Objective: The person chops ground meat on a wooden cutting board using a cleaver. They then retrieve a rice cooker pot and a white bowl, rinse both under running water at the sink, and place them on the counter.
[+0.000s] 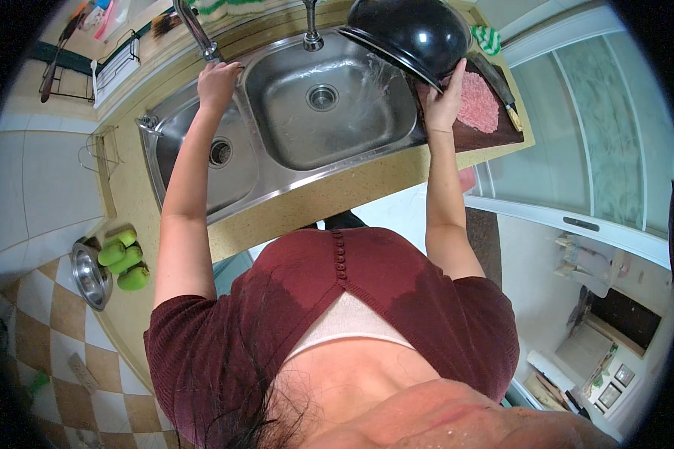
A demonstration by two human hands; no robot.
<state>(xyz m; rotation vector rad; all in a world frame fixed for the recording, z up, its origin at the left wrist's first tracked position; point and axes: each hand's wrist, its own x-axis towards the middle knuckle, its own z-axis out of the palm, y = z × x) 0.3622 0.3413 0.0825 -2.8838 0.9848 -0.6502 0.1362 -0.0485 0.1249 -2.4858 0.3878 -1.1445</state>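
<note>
My left hand (220, 84) is at the base of the chrome faucet (196, 33), by the back rim between the two basins; its grip is partly hidden. My right hand (446, 104) holds the rim of a black wok (413, 33), which is tilted with its dark rounded side showing, over the back right corner of the steel sink (337, 134). Wet streaks mark the right wall of the larger basin. Just right of my right hand, a pink cloth (478, 104) lies on a dark wooden board (472, 140), beside a cleaver (493, 78) with a light handle.
A second chrome spout (312, 39) stands behind the larger basin. Several green fruits or vegetables (124, 259) and a steel bowl (91, 275) sit at the left on the counter (326, 196). A wire rack (98, 151) stands near the left wall. A green-and-white cloth (486, 39) lies at the back right.
</note>
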